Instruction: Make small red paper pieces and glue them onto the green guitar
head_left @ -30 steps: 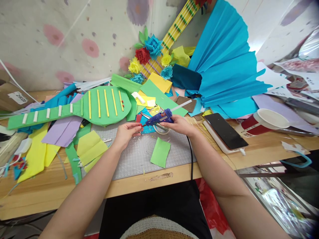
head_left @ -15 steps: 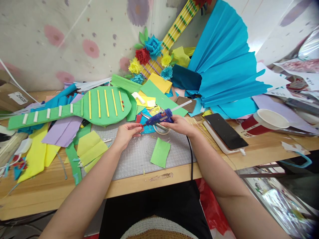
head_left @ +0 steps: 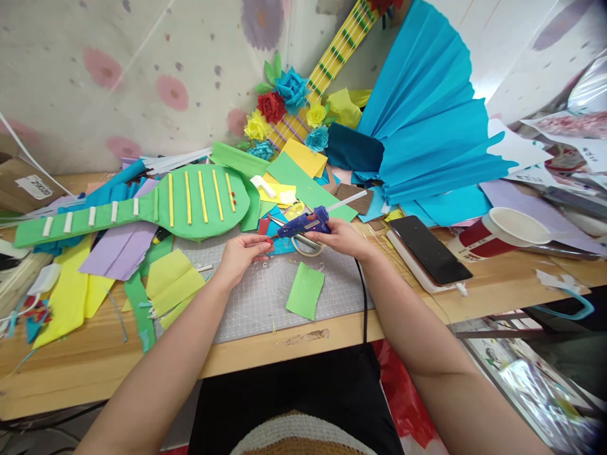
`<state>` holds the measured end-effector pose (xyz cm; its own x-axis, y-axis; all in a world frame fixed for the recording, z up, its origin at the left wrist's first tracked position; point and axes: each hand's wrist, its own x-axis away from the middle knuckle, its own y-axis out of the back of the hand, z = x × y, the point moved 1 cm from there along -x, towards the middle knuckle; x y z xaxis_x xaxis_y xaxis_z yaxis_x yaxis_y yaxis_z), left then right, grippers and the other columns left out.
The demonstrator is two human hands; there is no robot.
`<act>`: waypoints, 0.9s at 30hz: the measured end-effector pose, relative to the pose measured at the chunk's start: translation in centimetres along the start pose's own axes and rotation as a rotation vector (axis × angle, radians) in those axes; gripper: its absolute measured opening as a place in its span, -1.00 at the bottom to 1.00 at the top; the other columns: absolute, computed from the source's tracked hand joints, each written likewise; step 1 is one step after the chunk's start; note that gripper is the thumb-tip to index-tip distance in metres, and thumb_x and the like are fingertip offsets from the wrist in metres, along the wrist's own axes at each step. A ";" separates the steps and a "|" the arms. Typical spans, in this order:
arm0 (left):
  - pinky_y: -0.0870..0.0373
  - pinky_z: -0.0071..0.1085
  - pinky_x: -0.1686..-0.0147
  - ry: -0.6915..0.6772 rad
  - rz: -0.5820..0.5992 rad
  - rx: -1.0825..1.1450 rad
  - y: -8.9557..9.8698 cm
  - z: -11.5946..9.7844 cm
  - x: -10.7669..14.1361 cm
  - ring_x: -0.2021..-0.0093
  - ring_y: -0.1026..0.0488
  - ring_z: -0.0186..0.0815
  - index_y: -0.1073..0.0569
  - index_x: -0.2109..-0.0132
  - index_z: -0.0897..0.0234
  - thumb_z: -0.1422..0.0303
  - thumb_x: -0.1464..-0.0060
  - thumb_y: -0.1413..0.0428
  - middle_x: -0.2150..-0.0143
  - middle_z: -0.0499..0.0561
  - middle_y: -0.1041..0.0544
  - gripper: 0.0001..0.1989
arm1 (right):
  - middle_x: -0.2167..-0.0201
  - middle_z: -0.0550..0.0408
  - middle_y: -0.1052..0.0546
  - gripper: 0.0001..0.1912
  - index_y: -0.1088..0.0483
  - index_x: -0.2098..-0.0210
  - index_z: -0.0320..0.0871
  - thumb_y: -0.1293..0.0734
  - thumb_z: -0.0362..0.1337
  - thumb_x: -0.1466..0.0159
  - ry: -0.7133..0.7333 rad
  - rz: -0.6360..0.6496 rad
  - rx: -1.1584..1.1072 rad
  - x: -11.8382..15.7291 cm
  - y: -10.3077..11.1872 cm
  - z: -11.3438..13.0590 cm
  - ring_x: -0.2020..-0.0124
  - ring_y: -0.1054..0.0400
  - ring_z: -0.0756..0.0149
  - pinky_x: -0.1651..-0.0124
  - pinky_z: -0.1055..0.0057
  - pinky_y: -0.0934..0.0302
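Crowding the far edge of the mat (head_left: 256, 309), paper scraps (head_left: 279, 193) and scissors (head_left: 309, 254) lie just beyond and partly behind the glue gun (head_left: 303, 223). The green lute (head_left: 203, 205) lies across the far left of the table (head_left: 237, 351), over crumpled and folded paper; the yellow guitar (head_left: 327, 69), hung with paper flowers, leans at the wall beside a pleated blue sheet (head_left: 427, 120). To the right stand the phone (head_left: 429, 249) on a white slab and a cup (head_left: 497, 235). A green piece (head_left: 306, 291) rests on the mat, nearer the body.

Above the mat, the gun's nozzle points left and slightly toward the body, its long axis running up to the far right, where the glue stick sticks out. The right hand (head_left: 342, 239) grips its handle. The left hand (head_left: 241, 254) pinches a small red piece (head_left: 270, 242) at the nozzle tip.
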<state>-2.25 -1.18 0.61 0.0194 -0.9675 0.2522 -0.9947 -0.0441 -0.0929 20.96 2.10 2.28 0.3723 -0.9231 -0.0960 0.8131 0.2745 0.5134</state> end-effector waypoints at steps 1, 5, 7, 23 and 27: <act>-0.48 -0.43 0.44 0.001 -0.002 -0.004 0.0 0.0 0.0 0.29 -0.54 -0.20 -0.51 0.30 0.40 0.32 0.38 -0.33 0.31 0.14 -0.58 -0.61 | 0.19 0.09 -0.54 -0.54 -0.44 0.18 -0.12 -0.33 0.04 -0.05 -0.004 0.001 -0.003 0.0 0.0 0.1 0.16 -0.39 0.18 0.09 0.26 -0.29; -0.48 -0.42 0.44 -0.009 0.004 -0.004 0.1 -0.1 0.1 0.30 -0.54 -0.20 -0.51 0.31 0.40 0.32 0.37 -0.33 0.32 0.14 -0.58 -0.62 | 0.25 0.10 -0.55 -0.56 -0.46 0.22 -0.14 -0.34 0.04 -0.04 -0.041 0.002 0.009 0.1 0.1 0.3 0.21 -0.40 0.19 0.14 0.27 -0.30; -0.48 -0.42 0.44 -0.014 0.009 -0.004 0.0 0.0 0.1 0.29 -0.54 -0.19 -0.51 0.31 0.40 0.32 0.37 -0.33 0.32 0.14 -0.58 -0.62 | 0.26 0.11 -0.55 -0.56 -0.46 0.22 -0.13 -0.34 0.05 -0.04 -0.038 0.000 0.014 0.1 0.2 0.2 0.21 -0.40 0.19 0.14 0.27 -0.30; -0.48 -0.42 0.43 -0.016 0.004 -0.017 0.0 0.0 0.0 0.28 -0.54 -0.19 -0.50 0.29 0.40 0.31 0.37 -0.33 0.31 0.14 -0.58 -0.60 | 0.17 0.10 -0.53 -0.55 -0.44 0.14 -0.09 -0.34 0.02 -0.06 0.029 0.011 0.012 0.0 0.0 -0.2 0.13 -0.39 0.18 0.07 0.24 -0.28; -0.47 -0.43 0.45 -0.017 -0.006 -0.010 0.0 -0.1 0.0 0.29 -0.54 -0.20 -0.51 0.31 0.39 0.32 0.37 -0.33 0.32 0.13 -0.57 -0.62 | 0.18 0.12 -0.53 -0.55 -0.44 0.12 -0.07 -0.34 0.02 -0.06 0.038 0.011 0.031 0.0 0.1 -0.2 0.13 -0.39 0.18 0.08 0.25 -0.28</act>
<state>-2.23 -1.17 0.68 0.0265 -0.9713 0.2365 -0.9956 -0.0470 -0.0816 21.10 2.16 2.17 0.3981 -0.9092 -0.1219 0.7948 0.2755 0.5408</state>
